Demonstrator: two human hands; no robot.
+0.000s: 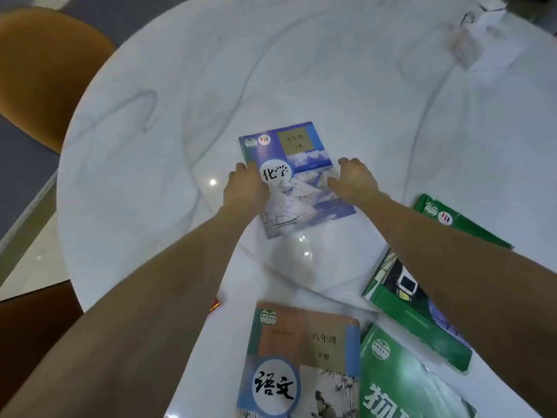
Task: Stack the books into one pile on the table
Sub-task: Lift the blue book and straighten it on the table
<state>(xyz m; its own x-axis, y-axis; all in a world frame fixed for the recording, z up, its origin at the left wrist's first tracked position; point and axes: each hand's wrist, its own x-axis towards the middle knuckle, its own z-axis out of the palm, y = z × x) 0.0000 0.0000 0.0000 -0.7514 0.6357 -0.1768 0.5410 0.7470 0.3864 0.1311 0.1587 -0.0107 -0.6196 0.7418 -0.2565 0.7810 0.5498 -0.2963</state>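
A blue chemistry book (297, 164) lies flat near the middle of the round white marble table (187, 95). My left hand (245, 190) rests on its left edge and my right hand (354, 179) on its right edge, fingers curled over the sides. Close to me lies a brown and blue language book (304, 360). A green physics book (407, 384) lies to its right. Another green book (413, 315) sits further right, partly under my right forearm. Beyond that arm, a further green book (452, 220) lies by the right edge. A red corner (214, 305) peeks out beside my left forearm.
An orange-brown chair (45, 64) stands at the table's far left, and another chair (33, 321) sits near left. A clear plastic item (473, 40) lies at the far right of the table.
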